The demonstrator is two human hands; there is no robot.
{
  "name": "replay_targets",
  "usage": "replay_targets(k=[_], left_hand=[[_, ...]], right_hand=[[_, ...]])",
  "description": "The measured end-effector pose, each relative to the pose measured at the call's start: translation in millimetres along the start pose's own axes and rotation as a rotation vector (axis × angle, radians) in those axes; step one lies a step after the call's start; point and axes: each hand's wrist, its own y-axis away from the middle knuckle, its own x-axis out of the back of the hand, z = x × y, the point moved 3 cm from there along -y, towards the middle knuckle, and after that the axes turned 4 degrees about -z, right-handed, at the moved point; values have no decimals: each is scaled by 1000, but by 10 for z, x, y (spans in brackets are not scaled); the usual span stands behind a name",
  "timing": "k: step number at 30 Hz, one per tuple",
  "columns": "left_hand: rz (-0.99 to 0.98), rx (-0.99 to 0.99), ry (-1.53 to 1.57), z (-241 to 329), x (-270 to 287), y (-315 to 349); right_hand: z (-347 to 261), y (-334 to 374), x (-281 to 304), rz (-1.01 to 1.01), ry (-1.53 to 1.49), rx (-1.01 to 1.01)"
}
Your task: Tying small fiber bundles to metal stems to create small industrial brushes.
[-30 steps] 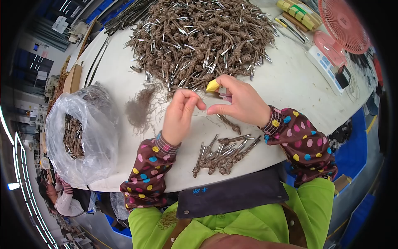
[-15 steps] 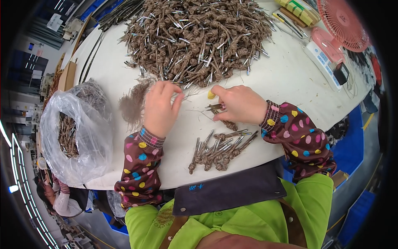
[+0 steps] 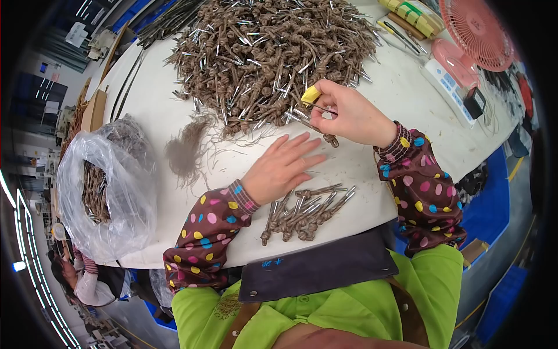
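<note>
My right hand (image 3: 349,115) is closed on a knotted brown cord (image 3: 331,140) with a metal tip, at the near edge of a big heap of similar knotted cords (image 3: 279,58). A thin dark tool (image 3: 326,109) also shows between its fingers; its kind is unclear. Yellow wrapping (image 3: 311,95) covers one fingertip. My left hand (image 3: 279,168) lies open, fingers spread, low over the white table (image 3: 244,232). Below it sits a small group of knotted cords with metal ends (image 3: 302,218).
A tangle of loose brown fibres (image 3: 189,151) lies left of my left hand. Farther left stands a clear plastic bag (image 3: 131,203) with more cords inside. At the right are a white power strip (image 3: 446,90), a pink fan (image 3: 476,32) and a yellow package (image 3: 415,17).
My right hand has moved up and away toward the heap with the cord. My left hand has left the fibre tangle, moved right and nearer, and spread its fingers.
</note>
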Motion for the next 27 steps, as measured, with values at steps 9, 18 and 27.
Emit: replay_targets(k=[9, 18, 27], left_hand=[[-156, 225, -108, -278, 101, 411], [126, 681, -385, -615, 515, 1260], [283, 368, 1350, 0, 206, 14]], right_hand=[[-26, 4, -67, -32, -159, -65], [-96, -37, -189, 122, -524, -92], [-218, 19, -352, 259, -744, -10]])
